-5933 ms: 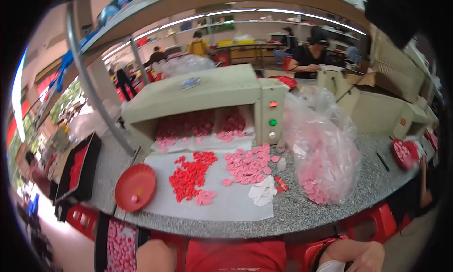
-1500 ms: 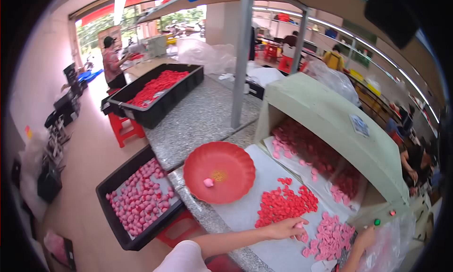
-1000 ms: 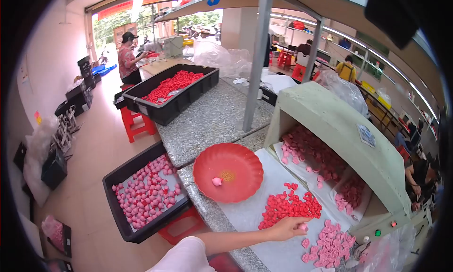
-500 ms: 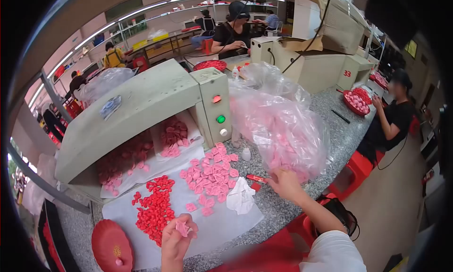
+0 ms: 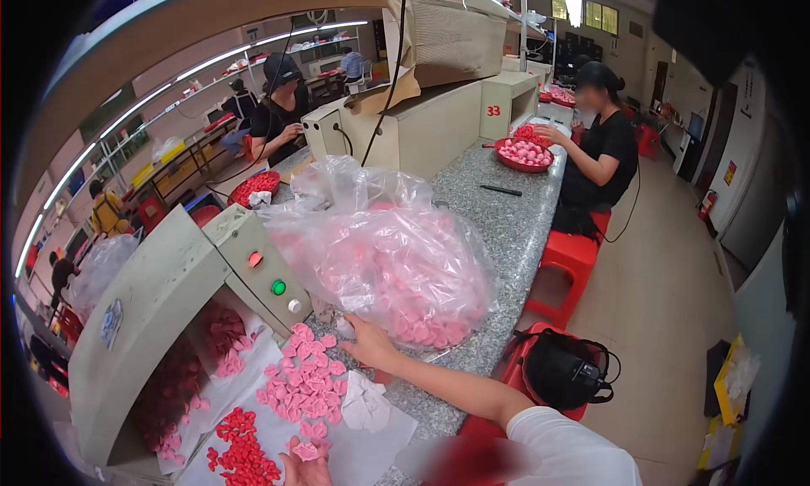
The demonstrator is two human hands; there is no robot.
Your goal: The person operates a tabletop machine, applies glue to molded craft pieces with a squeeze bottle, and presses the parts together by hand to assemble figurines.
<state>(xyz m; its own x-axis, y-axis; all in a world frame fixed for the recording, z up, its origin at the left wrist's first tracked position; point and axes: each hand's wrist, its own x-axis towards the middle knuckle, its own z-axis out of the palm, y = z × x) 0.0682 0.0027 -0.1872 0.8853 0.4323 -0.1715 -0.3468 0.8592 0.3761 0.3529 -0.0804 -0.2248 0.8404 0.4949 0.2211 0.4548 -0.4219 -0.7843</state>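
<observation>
My left hand [image 5: 305,471], at the lower edge, pinches a soft pink flower-shaped piece [image 5: 307,451]. My right hand [image 5: 371,344] reaches across the counter, fingers apart, its fingertips at a small white bottle [image 5: 344,326]; a firm grip on it does not show. Just beyond lies a large clear plastic bag [image 5: 396,267] full of pink pieces. Between my hands are a loose pile of pink petal pieces [image 5: 302,380] and a crumpled white cloth or tissue [image 5: 365,403]. Small red pieces [image 5: 242,448] lie on white paper [image 5: 371,452].
A grey-green machine [image 5: 156,275] with buttons stands at the left, pink pieces inside its opening. Another machine marked 33 [image 5: 506,102] is farther along the speckled counter [image 5: 472,220]. A person in black sits by a red basket [image 5: 525,155]. A black bag [image 5: 565,372] rests on a red stool.
The view has swung to the right. My right hand has moved from the bag's near edge to the small white bottle. My left hand keeps the pink piece, now lower in view.
</observation>
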